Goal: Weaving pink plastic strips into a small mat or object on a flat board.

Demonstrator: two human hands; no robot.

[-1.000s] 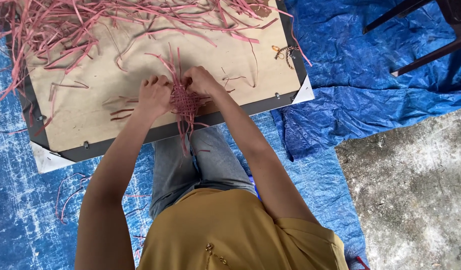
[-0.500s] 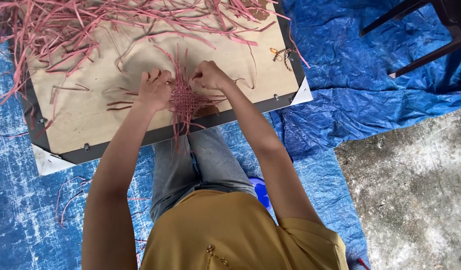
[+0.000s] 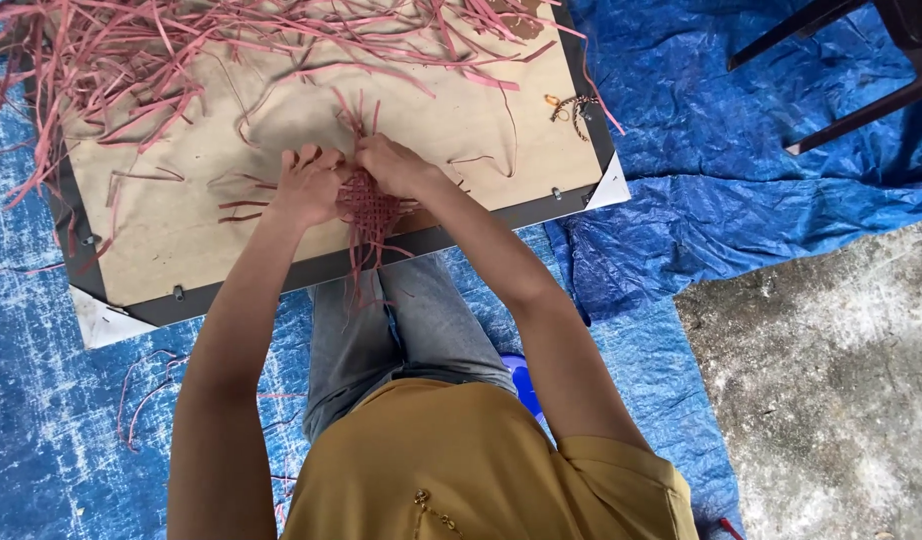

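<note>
Weaving is what's going on here, and it looks pretty early in the piece. Going left to right: a big loose heap of pink strips [image 3: 131,60] sprawls over the far left part of the tan board [image 3: 201,230], with a few strays lying on the blue tarp [image 3: 41,400] underneath. Then the left hand [image 3: 306,185], fingers spread and curled down, pressing on the left edge of the small woven patch [image 3: 369,205]. The patch sits near the board's front edge, right above the person's knees, with loose ends poking out above and hanging down below. The right hand [image 3: 396,165] comes in from the other side, fingers bunched over the top of the patch; I'd say it's pinching a strip there, but the fingertips are hidden, so I can't tell for sure. Further right there's a little tangle of cord [image 3: 573,108] on the board, then dark chair legs [image 3: 841,60] on the tarp and bare concrete [image 3: 831,400].

My read: a strand is being tucked or tightened into the lattice. The next move needs the left hand to hold the patch flat while the right hand threads the strip through and snugs it.
</note>
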